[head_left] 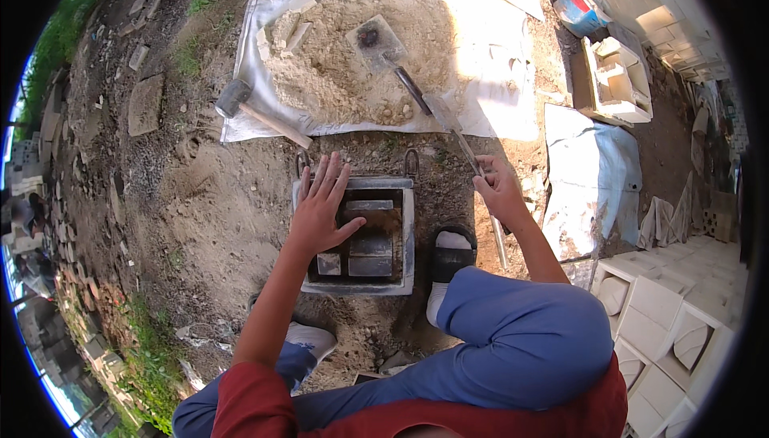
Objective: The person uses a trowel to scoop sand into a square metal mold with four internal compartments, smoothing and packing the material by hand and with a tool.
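Observation:
My left hand is open, its fingers spread over the far left corner of a metal box mould. Inside that frame, grey rectangular blocks are partly visible; my palm covers its left side. To the right, my right hand is closed around a long thin metal bar. The bar slants from the pale powder down past my right foot. At its far end, it seems to meet or overlap a dark handle beside a square plate; whether these are joined I cannot tell.
A mallet lies left of the pale powder heap on a white sheet. At the right are a bucket, a tray of pale blocks, a light-blue cloth and stacked pale blocks. My shoe stands beside the mould.

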`<state>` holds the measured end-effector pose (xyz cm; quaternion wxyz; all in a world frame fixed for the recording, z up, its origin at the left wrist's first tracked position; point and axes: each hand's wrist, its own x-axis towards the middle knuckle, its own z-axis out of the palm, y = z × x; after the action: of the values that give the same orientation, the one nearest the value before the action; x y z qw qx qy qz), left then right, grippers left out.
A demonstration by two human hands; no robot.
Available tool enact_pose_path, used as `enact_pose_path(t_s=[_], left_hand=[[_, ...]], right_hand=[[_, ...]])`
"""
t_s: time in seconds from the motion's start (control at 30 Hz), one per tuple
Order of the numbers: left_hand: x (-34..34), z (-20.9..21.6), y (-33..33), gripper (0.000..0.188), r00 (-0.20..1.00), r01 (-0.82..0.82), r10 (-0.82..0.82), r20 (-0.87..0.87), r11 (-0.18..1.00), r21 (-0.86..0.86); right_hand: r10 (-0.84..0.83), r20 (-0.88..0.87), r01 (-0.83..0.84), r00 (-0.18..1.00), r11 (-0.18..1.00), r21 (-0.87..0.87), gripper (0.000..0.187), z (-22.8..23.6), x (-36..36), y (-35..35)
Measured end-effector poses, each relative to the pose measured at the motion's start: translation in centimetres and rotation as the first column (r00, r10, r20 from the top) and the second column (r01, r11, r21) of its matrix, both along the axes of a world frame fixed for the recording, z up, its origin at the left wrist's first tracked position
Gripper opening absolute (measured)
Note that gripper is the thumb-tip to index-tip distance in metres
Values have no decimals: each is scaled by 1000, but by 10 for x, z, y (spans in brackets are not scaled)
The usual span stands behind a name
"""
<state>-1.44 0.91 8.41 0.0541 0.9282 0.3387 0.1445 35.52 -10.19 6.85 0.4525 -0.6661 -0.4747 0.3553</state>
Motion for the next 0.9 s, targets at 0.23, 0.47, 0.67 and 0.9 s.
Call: enact_pose_path(t_s=[0.23,0.47,0.67,0.9], left_hand=[[16,-33,-2,95,999,44,-44,-16,999,-4],[40,-138,-13,76,988,149,-153,-9,972,-181],[64,-238,-50,60,993,19,-52,-107,959,-283],[73,-278,-57,64,992,-57,19,-121,944,-324]], right_hand=[[103,-151,-120,983,987,-109,34,40,-9,-52],[100,-295,-215,950,896,-389,18,57,28,-71],[-61,-599,-430,798,640,-637,25,47,73,-6],[-178,-773,-547,609,612,-572,60,63,70,33]])
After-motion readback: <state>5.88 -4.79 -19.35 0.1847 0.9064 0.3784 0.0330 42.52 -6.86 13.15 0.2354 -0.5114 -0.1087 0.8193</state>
